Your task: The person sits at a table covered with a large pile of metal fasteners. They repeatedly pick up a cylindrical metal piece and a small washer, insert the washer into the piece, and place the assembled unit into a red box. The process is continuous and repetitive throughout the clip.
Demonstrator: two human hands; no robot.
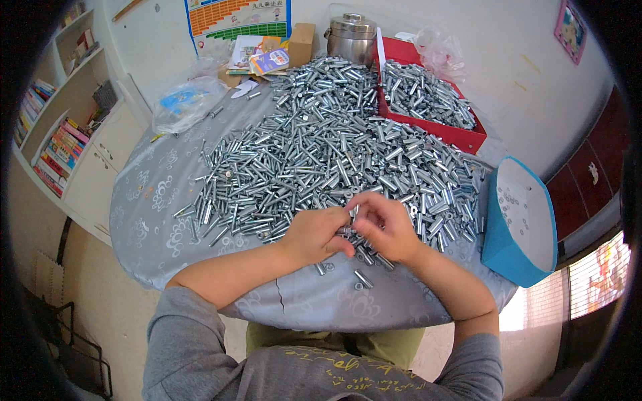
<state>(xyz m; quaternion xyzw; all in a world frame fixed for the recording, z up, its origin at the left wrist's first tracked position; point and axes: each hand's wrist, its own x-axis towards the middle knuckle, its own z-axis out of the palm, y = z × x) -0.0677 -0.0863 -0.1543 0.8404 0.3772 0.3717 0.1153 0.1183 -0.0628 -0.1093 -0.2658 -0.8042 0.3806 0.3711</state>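
Shiny silver metal piece [345, 230], mostly hidden, pinched in left fingers [340, 246]; right fingers [368, 230] curled close, grip unclear.

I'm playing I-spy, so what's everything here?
Table: one, grey-clothed, centre
Red box: one, red, table's far right
Metal tubes: countless, silver, table and red box
Blue bin: one, blue, table's right edge
Lidded pot: one, silver, table's back
Plastic bags: at least two, clear, table's back
Cardboard box: one, brown, left of pot
Papers: several, multicoloured, table's back
Poster: one, multicoloured, top left
Framed picture: one, pink, top right
Bookshelf: one, white, left
Books: many, multicoloured, bookshelf
Left hand: one, bare, over tubes
Right hand: one, bare, over tubes
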